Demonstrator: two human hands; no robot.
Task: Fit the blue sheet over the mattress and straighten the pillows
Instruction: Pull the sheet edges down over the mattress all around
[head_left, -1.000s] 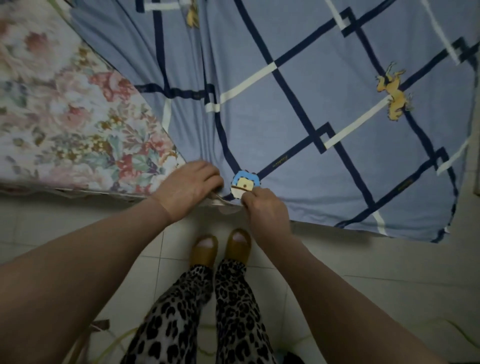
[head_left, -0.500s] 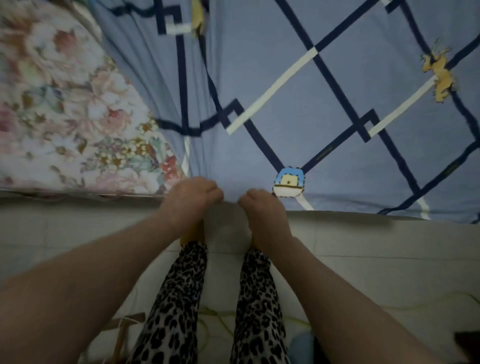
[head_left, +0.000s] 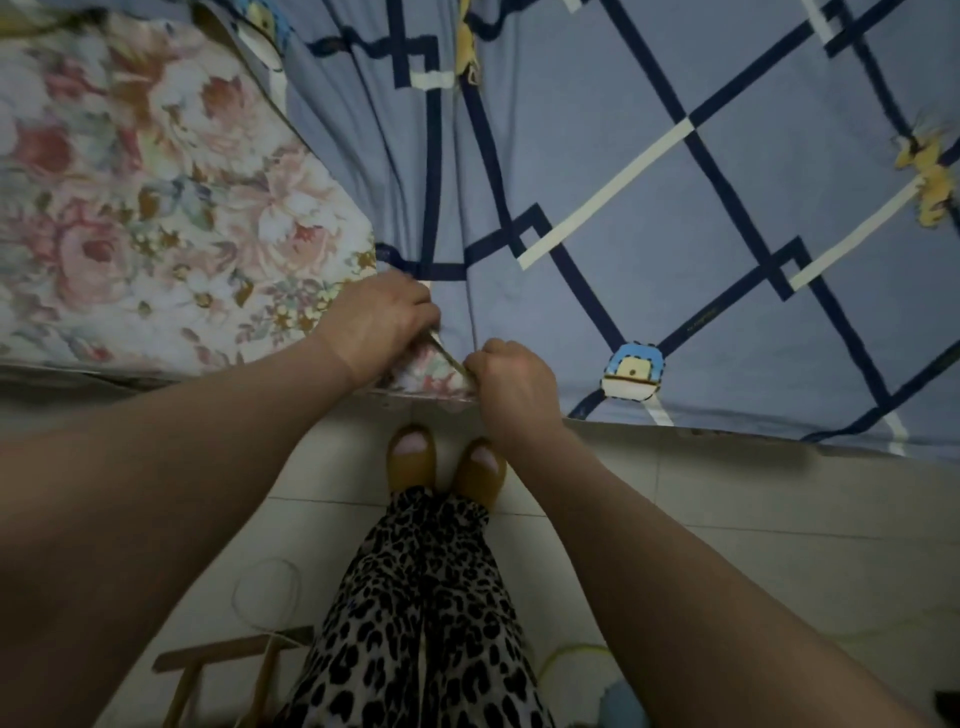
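Note:
The blue sheet (head_left: 649, 156), with navy and white lines and small cartoon prints, covers the right and middle of the floral mattress (head_left: 156, 208). The mattress's left part lies bare. My left hand (head_left: 379, 325) and my right hand (head_left: 511, 387) both pinch the sheet's hem at the mattress's near edge, a short gap apart. A strip of floral mattress shows between them under the lifted hem. The sheet gathers into folds running away from my left hand. No pillows are in view.
I stand on a pale tiled floor (head_left: 727, 519) right against the bed, in tan slippers (head_left: 413, 462). A wooden frame (head_left: 223, 670) and thin cords (head_left: 267, 597) lie on the floor at lower left. A yellow cord (head_left: 566, 657) lies at lower right.
Both hands have lifted the sheet's hem up onto the mattress edge and spread slightly apart, baring floral mattress between them. The cartoon patch now lies further right of my right hand.

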